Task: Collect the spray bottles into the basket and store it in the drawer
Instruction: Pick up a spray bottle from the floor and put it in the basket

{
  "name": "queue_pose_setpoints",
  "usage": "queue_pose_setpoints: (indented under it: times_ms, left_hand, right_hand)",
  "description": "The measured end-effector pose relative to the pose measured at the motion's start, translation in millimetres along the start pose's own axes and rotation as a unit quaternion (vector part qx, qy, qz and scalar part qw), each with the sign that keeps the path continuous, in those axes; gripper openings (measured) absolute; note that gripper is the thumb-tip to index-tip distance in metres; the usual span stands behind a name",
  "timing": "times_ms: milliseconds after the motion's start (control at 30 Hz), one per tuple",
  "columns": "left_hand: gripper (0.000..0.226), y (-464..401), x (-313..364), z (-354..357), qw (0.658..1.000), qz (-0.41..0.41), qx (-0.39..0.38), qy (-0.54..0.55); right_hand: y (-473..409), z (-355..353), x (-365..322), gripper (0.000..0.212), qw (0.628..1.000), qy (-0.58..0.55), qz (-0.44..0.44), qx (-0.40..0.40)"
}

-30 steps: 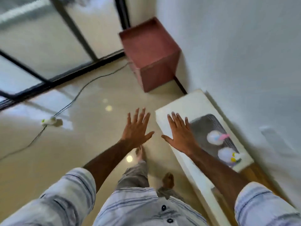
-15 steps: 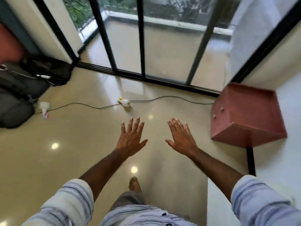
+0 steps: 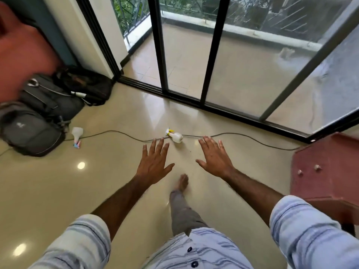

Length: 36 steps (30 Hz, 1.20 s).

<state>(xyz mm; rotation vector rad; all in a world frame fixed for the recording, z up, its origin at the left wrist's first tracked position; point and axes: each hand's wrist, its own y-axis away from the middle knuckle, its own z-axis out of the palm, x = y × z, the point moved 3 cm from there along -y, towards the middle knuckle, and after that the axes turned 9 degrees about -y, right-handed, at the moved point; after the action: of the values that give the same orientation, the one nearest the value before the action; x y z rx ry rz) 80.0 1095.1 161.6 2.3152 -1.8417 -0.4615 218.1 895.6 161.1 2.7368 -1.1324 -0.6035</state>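
the view has swung left, both bottles now nearer; left hand [image 3: 153, 164] and right hand [image 3: 214, 159] spread flat, empty.

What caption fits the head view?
Open hands, left and right, above two spray bottles lying on the floor.

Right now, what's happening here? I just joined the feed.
A person is walking across the tiled floor with both hands held out flat and holding nothing: left hand, right hand. Two spray bottles lie on their sides ahead: the yellow-nozzle spray bottle by the black cable, just beyond the fingertips, and the pink-nozzle spray bottle further left near the backpacks. Neither is picked up yet. No basket is in view.
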Motion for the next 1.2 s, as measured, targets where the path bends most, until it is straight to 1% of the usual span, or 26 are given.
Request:
queue_pose_setpoints:
  times_ms: [67, 167, 200, 333, 400, 533, 600, 667, 800, 900, 1000, 1100, 1200]
  left_hand:
    - [0.083, -38, -19, 5, 1.0, 0.003, -0.016, -0.004]
    - [0.082, -97, -50, 12, 0.999, -0.003, -0.046, 0.019]
    - [0.082, -113, -59, 15, 0.999, -0.004, -0.044, 0.024]
    - [0.077, -205, -94, 46, 0.996, 0.007, -0.074, 0.046]
    - [0.075, -247, -104, 70, 0.994, 0.014, -0.094, 0.051]
    - [0.073, -341, -113, 151, 0.99, 0.042, -0.123, 0.062]
    - [0.073, -395, -113, 215, 0.986, 0.071, -0.143, 0.047]
    - [0.073, -435, -111, 257, 0.984, 0.091, -0.152, 0.033]
    - [0.072, -515, -114, 365, 0.981, 0.071, -0.166, 0.072]
    - [0.07, -548, -115, 428, 0.975, 0.067, -0.182, 0.108]
    - [0.067, -569, -118, 479, 0.973, 0.104, -0.182, 0.098]
    - [0.065, -582, -121, 511, 0.972, 0.117, -0.17, 0.112]
    - [0.062, -591, -124, 531, 0.971, 0.109, -0.17, 0.131]
  right_hand:
    - [-47, 7, 4, 0.082, 1.0, -0.008, -0.002, -0.015]
    - [-124, 18, 11, 0.08, 0.998, -0.045, 0.022, -0.048]
    - [-144, 22, 13, 0.079, 0.997, -0.056, 0.032, -0.05]
    - [-240, 60, 34, 0.078, 0.992, -0.06, 0.061, -0.095]
    - [-281, 81, 46, 0.076, 0.989, -0.067, 0.085, -0.101]
    - [-367, 150, 78, 0.073, 0.979, -0.1, 0.139, -0.111]
    - [-419, 209, 100, 0.073, 0.974, -0.112, 0.156, -0.12]
    - [-457, 246, 113, 0.074, 0.972, -0.122, 0.161, -0.123]
    - [-535, 351, 145, 0.075, 0.967, -0.132, 0.182, -0.122]
    - [-570, 417, 161, 0.08, 0.962, -0.127, 0.2, -0.132]
    - [-597, 475, 169, 0.086, 0.967, -0.086, 0.188, -0.147]
    - [-616, 514, 175, 0.088, 0.971, -0.054, 0.181, -0.149]
    - [-628, 535, 178, 0.085, 0.971, -0.055, 0.177, -0.148]
